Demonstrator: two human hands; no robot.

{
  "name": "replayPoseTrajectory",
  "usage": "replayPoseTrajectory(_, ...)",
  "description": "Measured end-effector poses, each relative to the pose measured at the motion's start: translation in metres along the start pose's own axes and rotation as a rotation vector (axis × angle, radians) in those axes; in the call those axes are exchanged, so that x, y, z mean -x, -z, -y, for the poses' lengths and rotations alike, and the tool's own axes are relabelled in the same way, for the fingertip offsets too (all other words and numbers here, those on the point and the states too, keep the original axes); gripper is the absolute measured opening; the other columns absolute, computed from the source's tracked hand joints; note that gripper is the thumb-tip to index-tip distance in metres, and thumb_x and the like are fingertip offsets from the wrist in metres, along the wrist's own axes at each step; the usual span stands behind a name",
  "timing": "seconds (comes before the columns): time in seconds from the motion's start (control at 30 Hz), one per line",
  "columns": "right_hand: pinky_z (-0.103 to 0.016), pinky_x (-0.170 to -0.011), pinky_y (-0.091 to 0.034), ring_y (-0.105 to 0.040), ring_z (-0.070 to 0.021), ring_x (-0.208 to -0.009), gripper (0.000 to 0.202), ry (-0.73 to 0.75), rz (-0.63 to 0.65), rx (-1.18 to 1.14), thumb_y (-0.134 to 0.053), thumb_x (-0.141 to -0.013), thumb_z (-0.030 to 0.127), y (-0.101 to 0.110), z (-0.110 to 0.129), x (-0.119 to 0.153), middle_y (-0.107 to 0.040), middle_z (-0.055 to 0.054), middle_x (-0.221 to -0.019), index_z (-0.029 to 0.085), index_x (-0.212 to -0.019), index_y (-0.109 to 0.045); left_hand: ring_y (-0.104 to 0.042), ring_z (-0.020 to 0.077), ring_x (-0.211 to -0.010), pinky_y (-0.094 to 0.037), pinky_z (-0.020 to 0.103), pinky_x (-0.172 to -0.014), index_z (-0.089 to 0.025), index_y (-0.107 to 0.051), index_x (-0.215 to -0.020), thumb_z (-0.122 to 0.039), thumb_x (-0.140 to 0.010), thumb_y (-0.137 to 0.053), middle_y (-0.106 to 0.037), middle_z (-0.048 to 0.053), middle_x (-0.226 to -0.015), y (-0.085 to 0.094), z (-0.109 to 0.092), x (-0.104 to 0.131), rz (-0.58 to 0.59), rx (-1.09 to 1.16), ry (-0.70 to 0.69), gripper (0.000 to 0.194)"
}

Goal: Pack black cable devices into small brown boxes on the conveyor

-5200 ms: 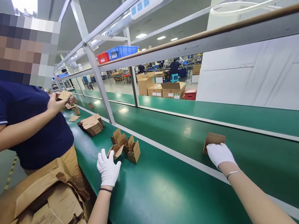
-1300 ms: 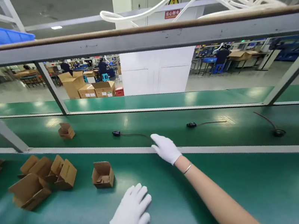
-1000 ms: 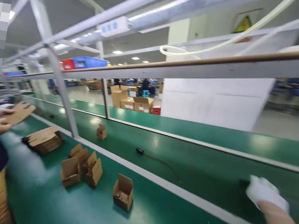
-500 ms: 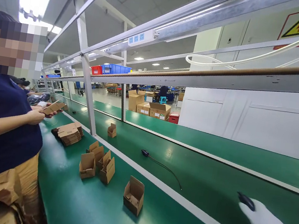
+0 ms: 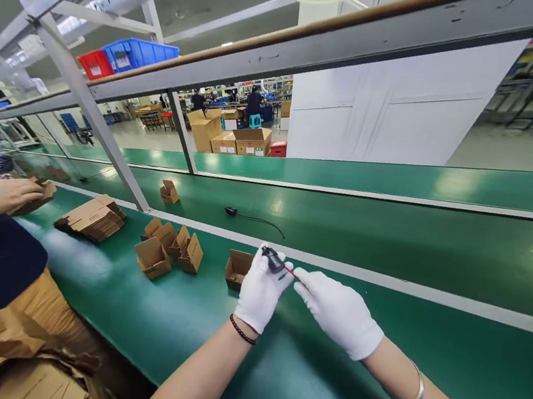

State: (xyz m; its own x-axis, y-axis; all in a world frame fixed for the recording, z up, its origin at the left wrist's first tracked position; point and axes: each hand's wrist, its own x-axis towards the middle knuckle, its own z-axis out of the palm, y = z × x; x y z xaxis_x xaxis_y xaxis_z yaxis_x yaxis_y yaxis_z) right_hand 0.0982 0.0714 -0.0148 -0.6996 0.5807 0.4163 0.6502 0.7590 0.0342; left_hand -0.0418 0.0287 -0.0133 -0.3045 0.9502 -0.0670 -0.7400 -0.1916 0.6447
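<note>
My left hand (image 5: pixel 259 293), in a white glove, is closed around a small black device (image 5: pixel 272 259) above the bench. From the device a thin reddish cable (image 5: pixel 291 273) runs to the right. My right hand (image 5: pixel 337 312), also gloved, pinches that cable at its fingertips. Just left of my left hand stands an open brown carton (image 5: pixel 238 269), partly hidden by the glove. A similar black device (image 5: pixel 231 211) with its cable stretched out lies on the green belt beyond the pale rail.
Several open cartons (image 5: pixel 152 259) stand left on the bench. Beyond the rail is another small carton (image 5: pixel 169 191). Flat cartons (image 5: pixel 94 216) lie stacked near a co-worker's hand (image 5: pixel 7 193) holding cardboard. A metal post (image 5: pixel 92 118) and an overhead shelf (image 5: pixel 371 47) frame the bench.
My right hand has come back from over the belt with the black device. My left hand has risen into view and now holds the device. The view has turned right and downward.
</note>
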Motion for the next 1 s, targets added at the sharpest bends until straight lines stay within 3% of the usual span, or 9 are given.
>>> replayPoseTrajectory(0.13,-0.023,-0.049,-0.029,-0.056,-0.0131,-0.056,0.028,0.124,0.125,0.005,-0.039,-0.093,0.027,0.014,0.006,0.003,-0.063,-0.004,-0.071,0.02,-0.084,-0.065,-0.054,0.0092,-0.067,-0.046,0.027,-0.071,-0.026,-0.048,-0.118,-0.032,-0.069,-0.072,-0.055,-0.003,-0.08,0.01,-0.012,0.006,0.058,-0.229,-0.048,0.055)
replayPoseTrajectory(0.27,-0.023,-0.052,-0.029,-0.053,-0.0121,-0.057,0.031,0.197,-0.034,-0.053,-0.038,-0.095,0.027,0.036,-0.001,-0.007,-0.064,-0.004,-0.071,0.02,-0.082,-0.065,-0.05,0.0101,-0.066,-0.044,0.028,-0.073,-0.02,-0.054,-0.11,-0.027,-0.066,-0.073,-0.054,-0.003,-0.074,0.019,-0.017,0.007,0.107,-0.736,-0.109,0.048)
replayPoseTrajectory(0.37,-0.023,-0.058,-0.036,-0.057,-0.0127,-0.066,0.03,0.161,-0.131,-0.139,-0.039,-0.095,0.03,0.047,-0.006,-0.021,-0.068,-0.005,-0.08,0.021,-0.088,-0.067,-0.053,0.0144,-0.075,-0.045,0.031,-0.077,-0.02,-0.057,-0.108,-0.025,-0.058,-0.078,-0.059,0.0,-0.084,0.02,-0.019,0.013,0.264,-1.002,-0.057,0.054)
replayPoseTrajectory(0.47,-0.023,-0.065,-0.04,-0.06,-0.0137,-0.075,0.026,0.017,-0.082,-0.248,-0.045,-0.092,0.029,0.045,0.0,-0.034,-0.069,-0.004,-0.091,0.023,-0.089,-0.069,-0.053,0.015,-0.074,-0.046,0.03,-0.074,-0.023,-0.051,-0.121,-0.02,-0.054,-0.079,-0.058,-0.003,-0.08,0.014,-0.02,0.023,0.353,-1.153,-0.026,0.073)
replayPoseTrajectory(0.6,-0.023,-0.066,-0.042,-0.061,-0.0148,-0.078,0.02,-0.095,0.092,-0.33,-0.05,-0.087,0.025,0.026,0.016,-0.037,-0.069,-0.003,-0.089,0.022,-0.084,-0.07,-0.051,0.011,-0.067,-0.046,0.028,-0.074,-0.021,-0.052,-0.116,-0.023,-0.063,-0.074,-0.055,-0.004,-0.074,0.016,-0.02,0.029,0.151,-0.983,-0.142,0.057)
replayPoseTrajectory(0.73,-0.024,-0.055,-0.036,-0.06,-0.0152,-0.068,0.024,0.077,0.185,-0.216,-0.045,-0.087,0.02,0.009,0.033,-0.019,-0.067,-0.004,-0.083,0.022,-0.097,-0.067,-0.057,0.0117,-0.084,-0.045,0.029,-0.084,-0.022,-0.055,-0.089,-0.035,-0.067,-0.076,-0.058,-0.001,-0.091,0.026,-0.025,0.018,-0.063,-0.485,-0.277,0.033)
replayPoseTrajectory(0.8,-0.024,-0.049,-0.03,-0.056,-0.0141,-0.059,0.021,0.207,0.207,-0.165,-0.047,-0.083,0.015,0.008,0.04,-0.01,-0.065,-0.002,-0.076,0.022,-0.088,-0.066,-0.059,0.0124,-0.083,-0.047,0.03,-0.078,-0.023,-0.052,-0.087,-0.045,-0.068,-0.074,-0.058,-0.001,-0.091,0.03,-0.028,0.014,-0.039,-0.246,-0.203,0.036)
replayPoseTrajectory(0.87,-0.024,-0.049,-0.029,-0.054,-0.0132,-0.056,0.018,0.29,0.166,-0.18,-0.048,-0.082,0.015,0.012,0.043,-0.005,-0.065,-0.002,-0.073,0.02,-0.081,-0.065,-0.057,0.0096,-0.067,-0.047,0.025,-0.066,-0.024,-0.051,-0.093,-0.049,-0.068,-0.073,-0.056,-0.003,-0.078,0.032,-0.028,0.012,-0.005,-0.194,-0.158,0.042)
replayPoseTrajectory(1.0,-0.024,-0.057,-0.037,-0.057,-0.0132,-0.064,0.027,0.129,0.031,-0.333,-0.045,-0.089,0.027,0.03,0.043,-0.015,-0.066,-0.004,-0.077,0.021,-0.077,-0.068,-0.043,0.0052,-0.049,-0.038,0.02,-0.05,-0.022,-0.05,-0.111,-0.055,-0.065,-0.073,-0.05,-0.007,-0.064,0.036,-0.022,0.018,0.101,-0.422,-0.147,0.061)
